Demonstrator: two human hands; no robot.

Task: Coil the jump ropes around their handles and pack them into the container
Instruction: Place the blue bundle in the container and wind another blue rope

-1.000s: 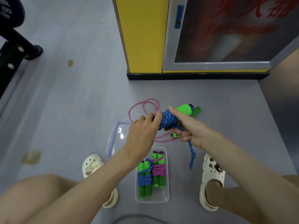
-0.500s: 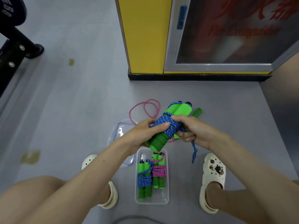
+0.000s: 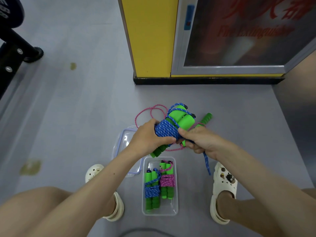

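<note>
Now mid-wrap, late turns by the look of it. Holds blue jump rope in the air above the floor, just past the far short edge of the container, well short of the black plinth at the floor's far edge. Grips the wound section with left hand, fingers curled round the back, thumb laid across the front. Pinches the working strand against the coil with right hand, thumb on top, other fingers curled underneath. Leaves loose blue tail hanging short below the right fist.

To finish well:
- Keep steady tension from the right; lay each turn snug beside the previous, no crossing.
- Clamp the coil with the left thumb against slip on foam.
- Tuck the tail under a tight turn.
- Mind the pink rope, uncoiled on the floor behind, one strand passing close under both hands; caught in the right fist or not, cannot tell. Free before packing.

Materials:
- Green foam handles: fat cylinders, soft-looking, ribbed at near ends, black caps at far tips.
- Braided cord, blue flecked white, limp, matte.
- Container of clear thin plastic, rectangular, rounded corners; already holding blue bundle along left wall and pink bundle toward far right corner. Free strip along right wall, judged tight for a third.
- Clear lid flat on floor by container's far left corner.
</note>
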